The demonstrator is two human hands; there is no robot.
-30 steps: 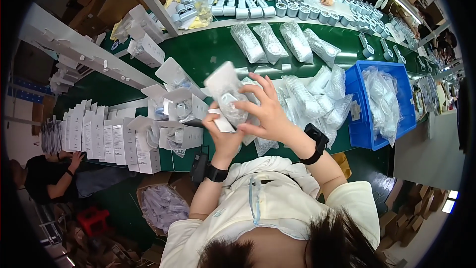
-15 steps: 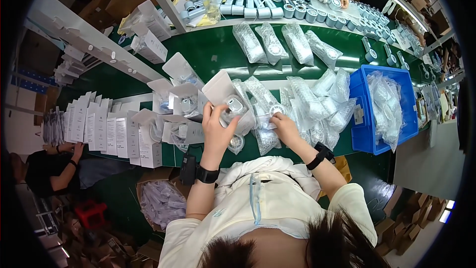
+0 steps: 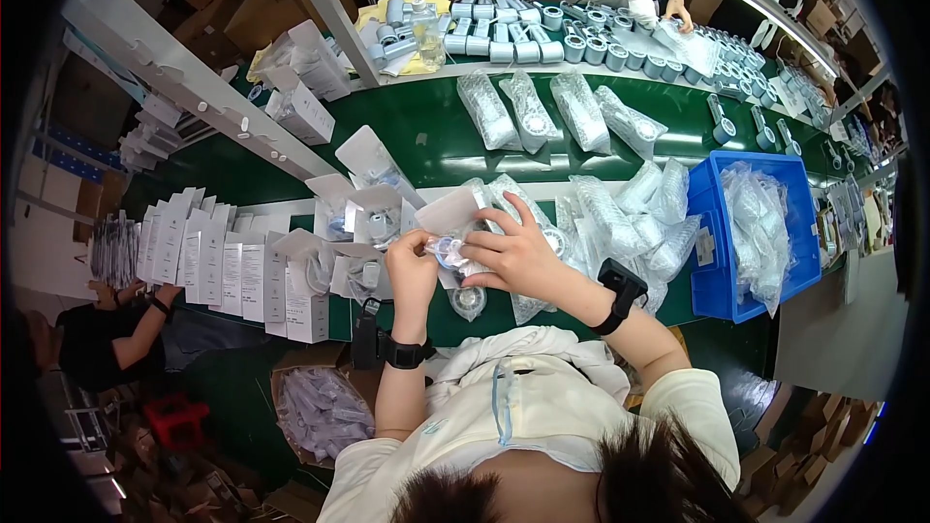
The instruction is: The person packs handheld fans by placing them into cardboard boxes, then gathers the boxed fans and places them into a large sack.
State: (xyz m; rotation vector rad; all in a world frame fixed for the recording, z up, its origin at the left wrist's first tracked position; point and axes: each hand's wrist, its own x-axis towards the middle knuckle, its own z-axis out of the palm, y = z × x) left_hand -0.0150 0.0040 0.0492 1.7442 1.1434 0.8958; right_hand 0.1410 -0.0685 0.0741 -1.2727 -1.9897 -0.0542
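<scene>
Over the worktable, my left hand pinches the edge of a small clear plastic bag with a pale, blue-edged part in it. From the other side my right hand grips the bag between bent fingers and thumb, its index finger raised away. Right behind the bag stands a white box with its flap up; its inside is mostly hidden by my hands. A round bubble-wrapped piece lies just below my hands on the table.
Several open white boxes stand left of my hands, beside a row of upright closed boxes. Bubble-wrapped devices lie to the right, near a blue bin. A co-worker's gloved hand is across the table among grey-blue devices.
My right hand has come left from the bubble-wrapped pieces onto the bag at the box. My left hand has shifted from the box's side to pinching the bag. The box sits lower, partly covered.
</scene>
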